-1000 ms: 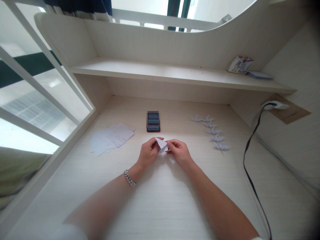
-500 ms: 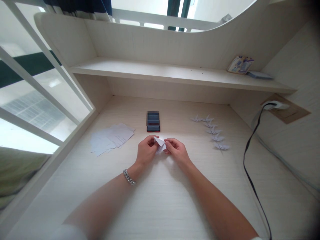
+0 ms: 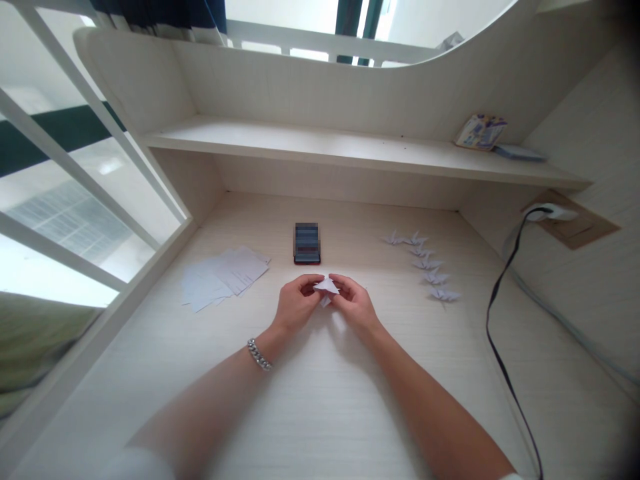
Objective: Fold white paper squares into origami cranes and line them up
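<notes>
A small piece of folded white paper (image 3: 327,287) is held up between both hands, just above the desk. My left hand (image 3: 296,301) grips its left side, thumb below and index finger along the top. On the other side, my right hand (image 3: 356,303) pinches its right edge in much the same way. The fingers cover parts of the folds. To the right, several folded white paper cranes (image 3: 430,277) lie in a curved row. Flat sheets of white paper (image 3: 220,280) are spread in an overlapping pile to the left.
A phone (image 3: 307,243) with a blurred screen lies just beyond the hands. A black cable (image 3: 493,327) runs from the wall socket (image 3: 575,217) down the desk's right side. Above the desk, a shelf (image 3: 300,140) carries a small colourful box (image 3: 481,131). White rails border the left.
The folded paper has turned, and its wide triangular face now points up between the hands. My right fingers have moved to its far edge, and both hands are closer together.
</notes>
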A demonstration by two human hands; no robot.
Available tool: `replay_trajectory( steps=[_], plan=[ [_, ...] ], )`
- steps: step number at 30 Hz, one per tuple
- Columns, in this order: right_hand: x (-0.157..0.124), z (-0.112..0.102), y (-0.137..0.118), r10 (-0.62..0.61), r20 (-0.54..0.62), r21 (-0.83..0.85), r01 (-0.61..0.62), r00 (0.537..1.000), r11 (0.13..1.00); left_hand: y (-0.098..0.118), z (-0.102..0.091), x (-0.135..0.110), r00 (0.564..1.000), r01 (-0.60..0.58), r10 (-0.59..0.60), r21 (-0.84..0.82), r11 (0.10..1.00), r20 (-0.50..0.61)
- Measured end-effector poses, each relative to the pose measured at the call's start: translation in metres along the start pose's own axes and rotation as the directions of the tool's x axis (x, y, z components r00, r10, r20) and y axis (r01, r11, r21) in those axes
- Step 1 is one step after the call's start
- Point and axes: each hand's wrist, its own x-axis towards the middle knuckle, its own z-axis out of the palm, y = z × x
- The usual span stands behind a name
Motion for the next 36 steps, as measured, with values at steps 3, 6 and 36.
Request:
replay_trajectory(
  steps=[3, 6, 36],
  plan=[
    [0.001, 0.0, 0.003, -0.011, 0.017, 0.037, 0.01, 1.0, 0.999, -0.003, 0.0, 0.0, 1.0, -0.001, 0.001, 0.036, 0.999, 0.018],
    [0.0, 0.001, 0.004, -0.04, 0.002, -0.063, 0.04, 0.999, 0.997, -0.003, -0.001, -0.002, 1.0, -0.026, 0.025, 0.102, 0.994, 0.007],
    [0.003, -0.006, 0.002, 0.009, -0.002, -0.048, -0.009, 1.0, 0.999, -0.005, -0.002, 0.005, 0.99, 0.141, -0.138, -0.086, 0.986, 0.041]
  ],
)
